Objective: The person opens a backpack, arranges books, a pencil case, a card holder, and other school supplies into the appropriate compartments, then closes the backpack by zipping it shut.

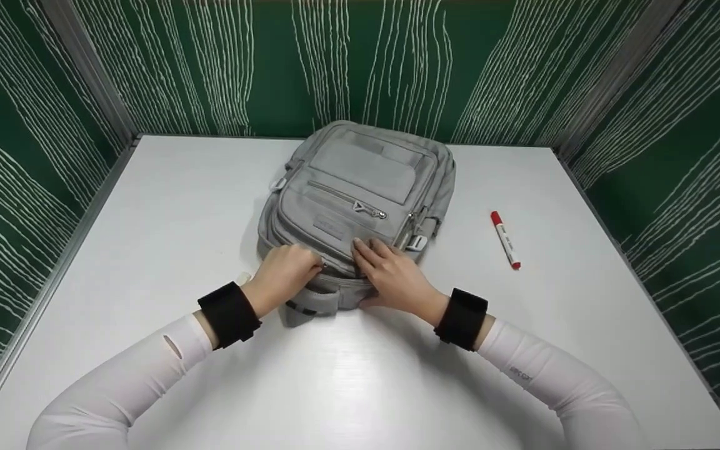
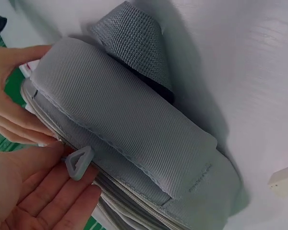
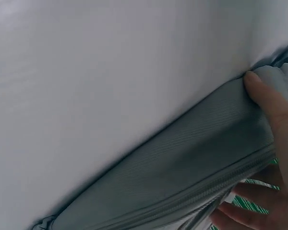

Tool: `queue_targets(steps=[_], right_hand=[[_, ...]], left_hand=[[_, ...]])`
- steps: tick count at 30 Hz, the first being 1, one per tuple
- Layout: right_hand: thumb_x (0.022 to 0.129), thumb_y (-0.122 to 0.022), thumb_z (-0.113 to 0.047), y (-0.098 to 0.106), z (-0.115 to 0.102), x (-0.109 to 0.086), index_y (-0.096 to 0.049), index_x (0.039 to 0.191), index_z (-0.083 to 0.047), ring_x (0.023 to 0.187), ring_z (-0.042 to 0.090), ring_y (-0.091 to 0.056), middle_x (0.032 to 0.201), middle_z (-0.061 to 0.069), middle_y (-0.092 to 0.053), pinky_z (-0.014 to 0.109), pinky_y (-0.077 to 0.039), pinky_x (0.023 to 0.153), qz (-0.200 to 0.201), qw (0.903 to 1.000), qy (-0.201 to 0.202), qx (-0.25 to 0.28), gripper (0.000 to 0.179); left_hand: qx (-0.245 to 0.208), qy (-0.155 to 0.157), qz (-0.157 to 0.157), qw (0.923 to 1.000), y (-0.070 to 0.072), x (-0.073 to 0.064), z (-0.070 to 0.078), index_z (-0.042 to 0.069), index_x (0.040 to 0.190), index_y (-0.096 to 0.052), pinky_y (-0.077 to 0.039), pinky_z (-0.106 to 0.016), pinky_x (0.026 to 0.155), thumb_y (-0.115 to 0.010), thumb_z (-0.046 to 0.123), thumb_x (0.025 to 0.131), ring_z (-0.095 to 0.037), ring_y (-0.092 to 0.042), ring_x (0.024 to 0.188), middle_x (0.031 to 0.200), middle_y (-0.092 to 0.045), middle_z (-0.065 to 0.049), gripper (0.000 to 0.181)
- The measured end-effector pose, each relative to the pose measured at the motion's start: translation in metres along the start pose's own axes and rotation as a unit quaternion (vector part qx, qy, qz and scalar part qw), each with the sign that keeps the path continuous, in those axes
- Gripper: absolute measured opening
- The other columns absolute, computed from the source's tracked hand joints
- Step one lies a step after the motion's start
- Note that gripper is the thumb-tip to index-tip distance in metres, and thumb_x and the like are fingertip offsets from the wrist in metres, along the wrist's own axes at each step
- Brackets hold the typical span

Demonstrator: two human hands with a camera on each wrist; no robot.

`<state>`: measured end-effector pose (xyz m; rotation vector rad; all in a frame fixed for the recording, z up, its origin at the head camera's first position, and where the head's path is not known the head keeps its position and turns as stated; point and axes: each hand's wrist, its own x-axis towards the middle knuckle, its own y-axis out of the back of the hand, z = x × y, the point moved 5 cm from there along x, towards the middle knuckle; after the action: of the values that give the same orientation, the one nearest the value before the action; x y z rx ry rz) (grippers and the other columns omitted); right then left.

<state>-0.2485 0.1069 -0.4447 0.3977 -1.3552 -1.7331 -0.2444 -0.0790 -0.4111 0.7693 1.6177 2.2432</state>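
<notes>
A grey backpack (image 1: 360,169) lies on its back on the white table, its top end towards me. At that end my left hand (image 1: 285,275) pinches a zipper pull (image 2: 79,163) between thumb and fingers; its light triangular tab hangs over the fingers in the left wrist view. My right hand (image 1: 397,278) grips the backpack's near right corner, fingers over the front and thumb (image 3: 259,88) on the top end. Zipper tracks (image 3: 182,199) run along the edge between thumb and fingers. A grey webbing strap (image 2: 134,43) sticks out beside the padded top.
A red-capped white marker (image 1: 505,240) lies on the table (image 1: 585,300) to the right of the backpack. A small off-white block (image 2: 284,179) sits left of it, partly hidden by my left wrist in the head view. Green panels with white lines (image 1: 347,62) enclose the table.
</notes>
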Motion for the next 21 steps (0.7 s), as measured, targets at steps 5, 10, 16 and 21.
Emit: queue_targets(steps=[5,10,16,21], right_hand=[[0.085,-0.068,-0.069,0.007,0.047,-0.001,-0.043,0.155,-0.005,0.145,0.038,-0.048,0.16,0.017,-0.046,0.058,-0.041,0.119,-0.022,0.9894,-0.012,0.143,0.098],[0.1,-0.062,-0.022,-0.002,0.124,-0.007,-0.038,0.156,0.001,0.148,0.043,-0.043,0.16,0.024,-0.043,0.061,-0.036,0.121,-0.02,0.9768,-0.106,0.185,0.065],[0.093,-0.066,0.003,-0.032,0.164,-0.014,-0.038,0.156,0.001,0.151,0.04,-0.04,0.162,0.022,-0.041,0.058,-0.041,0.118,-0.085,0.9902,-0.085,0.072,0.069],[0.088,-0.073,-0.001,-0.048,0.166,-0.009,-0.042,0.153,0.003,0.148,0.039,-0.044,0.158,0.023,-0.046,0.054,-0.044,0.117,-0.082,0.9951,-0.048,0.026,0.072]], left_hand=[[-0.012,-0.002,0.002,0.9999,0.001,0.0,-0.001,0.005,0.077,-0.074,-0.059,-0.044,0.059,-0.072,0.008,0.092,-0.026,-0.071,0.066,0.073,-0.073,-0.008,0.016],[-0.012,-0.001,-0.002,0.9999,0.002,0.0,-0.002,0.007,0.08,-0.077,-0.058,-0.044,0.058,-0.072,0.008,0.092,-0.024,-0.071,0.064,0.074,-0.075,-0.006,0.013],[-0.011,0.002,-0.006,0.9999,0.0,-0.002,-0.003,0.007,0.072,-0.071,-0.057,-0.043,0.057,-0.071,0.006,0.092,-0.02,-0.063,0.059,0.068,-0.07,-0.005,0.019],[-0.011,0.003,-0.009,0.9999,-0.001,-0.003,-0.004,0.008,0.074,-0.074,-0.058,-0.043,0.058,-0.071,0.007,0.092,-0.021,-0.066,0.061,0.07,-0.073,-0.004,0.018]])
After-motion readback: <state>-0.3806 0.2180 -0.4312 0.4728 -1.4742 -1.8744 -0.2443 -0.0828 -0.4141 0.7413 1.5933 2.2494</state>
